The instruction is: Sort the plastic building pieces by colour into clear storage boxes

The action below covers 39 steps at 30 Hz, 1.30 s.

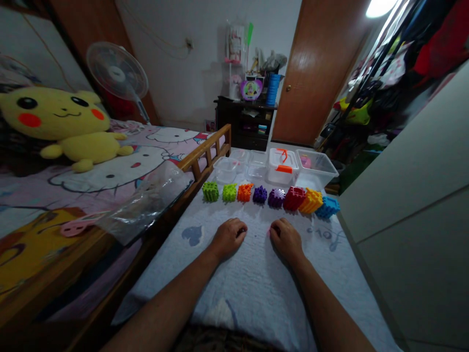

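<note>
The left hand [229, 237] and the right hand [286, 238] are resting apart on a pale blue cloth [252, 288], fingers curling into loose fists; whether either is holding anything, I cannot tell. Beyond them, coloured plastic pieces are forming a row: green pieces [210, 192], lime pieces [229, 193], orange pieces [245, 192], dark purple pieces [260, 195], purple pieces [276, 198], red pieces [294, 199], yellow pieces [311, 201] and blue pieces [327, 208]. Behind the row, clear containers [225, 169] are standing beside a lidded box [280, 164] and an open box [318, 166].
</note>
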### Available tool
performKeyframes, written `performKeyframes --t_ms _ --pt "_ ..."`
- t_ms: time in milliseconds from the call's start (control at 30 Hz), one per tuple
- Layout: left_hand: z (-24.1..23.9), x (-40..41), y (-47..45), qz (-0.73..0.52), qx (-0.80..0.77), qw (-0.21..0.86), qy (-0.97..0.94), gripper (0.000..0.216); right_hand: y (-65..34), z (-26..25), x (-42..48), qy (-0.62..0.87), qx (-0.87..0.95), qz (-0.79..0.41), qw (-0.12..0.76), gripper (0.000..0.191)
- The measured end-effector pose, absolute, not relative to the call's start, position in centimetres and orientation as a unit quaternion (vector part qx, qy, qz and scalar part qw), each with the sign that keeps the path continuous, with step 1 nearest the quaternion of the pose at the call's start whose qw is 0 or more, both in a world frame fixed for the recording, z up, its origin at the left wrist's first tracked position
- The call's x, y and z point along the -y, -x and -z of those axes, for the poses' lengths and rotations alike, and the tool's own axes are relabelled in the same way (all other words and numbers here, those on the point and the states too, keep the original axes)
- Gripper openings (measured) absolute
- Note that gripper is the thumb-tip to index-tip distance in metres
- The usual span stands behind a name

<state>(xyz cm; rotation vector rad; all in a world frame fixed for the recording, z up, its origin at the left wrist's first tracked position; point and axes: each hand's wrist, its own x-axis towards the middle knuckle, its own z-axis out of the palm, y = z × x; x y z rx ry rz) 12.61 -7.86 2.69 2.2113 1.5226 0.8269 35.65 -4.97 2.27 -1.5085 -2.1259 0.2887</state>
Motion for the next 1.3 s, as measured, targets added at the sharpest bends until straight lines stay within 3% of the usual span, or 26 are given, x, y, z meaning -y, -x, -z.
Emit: performKeyframes --t_ms 1067,1300 --pt "-2.9 8.0 -12.7 -0.291 -0.545 0.196 -0.761 0.01 -36.0 -1.8 4.5 0.56 0.768 -0.144 0.276 0.015" --pt "-5.5 6.8 -11.5 -0.291 -0.531 0.258 -0.753 0.01 -36.0 -1.3 4.4 0.577 0.743 -0.169 0.294 0.035"
